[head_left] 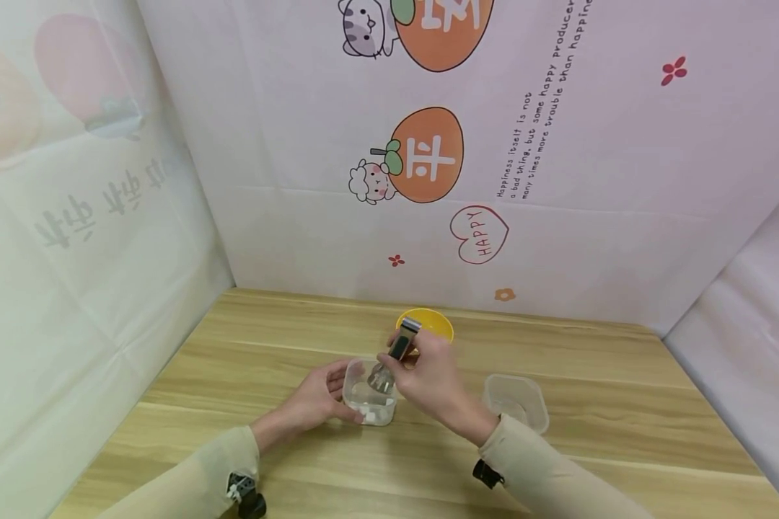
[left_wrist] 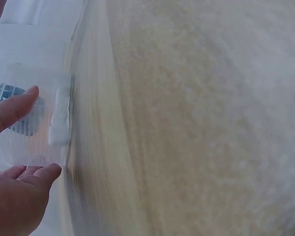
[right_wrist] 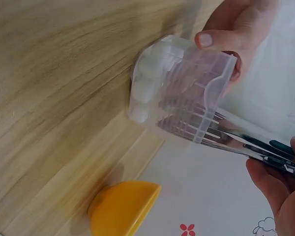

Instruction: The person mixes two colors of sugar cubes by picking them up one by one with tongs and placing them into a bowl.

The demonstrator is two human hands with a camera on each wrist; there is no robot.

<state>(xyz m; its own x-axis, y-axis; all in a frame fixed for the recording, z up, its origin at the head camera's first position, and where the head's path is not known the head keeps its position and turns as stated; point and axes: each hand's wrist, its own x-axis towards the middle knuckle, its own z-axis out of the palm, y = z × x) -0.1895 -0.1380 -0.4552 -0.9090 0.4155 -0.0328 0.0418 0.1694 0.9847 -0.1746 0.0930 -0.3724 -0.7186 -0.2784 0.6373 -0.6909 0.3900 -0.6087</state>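
Observation:
A clear plastic container (head_left: 351, 389) stands on the table with several white pieces (right_wrist: 146, 88) in its bottom. My left hand (head_left: 311, 398) holds it from the left, thumb on the near side and fingers along the far side. Metal tongs (head_left: 399, 347) with dark grip panels are in my right hand (head_left: 433, 375), pinched between thumb and fingers. Their slotted heads (right_wrist: 179, 120) point down inside the container, above the white pieces in the right wrist view. The two heads stand slightly apart with nothing between them.
Behind my right hand sits a yellow bowl (head_left: 440, 326), partly hidden by it. A second clear container (head_left: 540, 407) stands to the right, beside my right forearm. Printed cloth walls (head_left: 298, 238) enclose the wooden table (head_left: 597, 404) at the back and sides.

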